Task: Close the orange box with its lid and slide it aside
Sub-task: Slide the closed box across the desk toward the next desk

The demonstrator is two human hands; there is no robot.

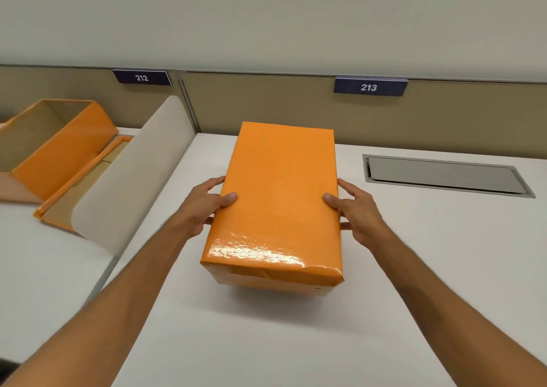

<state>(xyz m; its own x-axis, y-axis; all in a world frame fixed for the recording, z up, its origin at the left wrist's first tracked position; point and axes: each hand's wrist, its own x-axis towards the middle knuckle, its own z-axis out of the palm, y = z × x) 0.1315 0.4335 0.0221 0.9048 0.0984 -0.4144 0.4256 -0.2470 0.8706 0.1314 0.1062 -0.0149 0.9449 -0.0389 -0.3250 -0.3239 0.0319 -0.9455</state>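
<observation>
Orange glossy lidded box (278, 197), torn wrapping at near edge.

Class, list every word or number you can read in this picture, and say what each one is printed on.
"212": white digits on the dark plate on the partition, upper left.
"213": white digits on the dark plate on the partition, behind the closed orange box.
No readable text on either box or on the desk.

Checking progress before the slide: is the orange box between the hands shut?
Shut: the glossy orange lid covers the orange box's whole top, left hand and right hand gripping its sides.
</observation>
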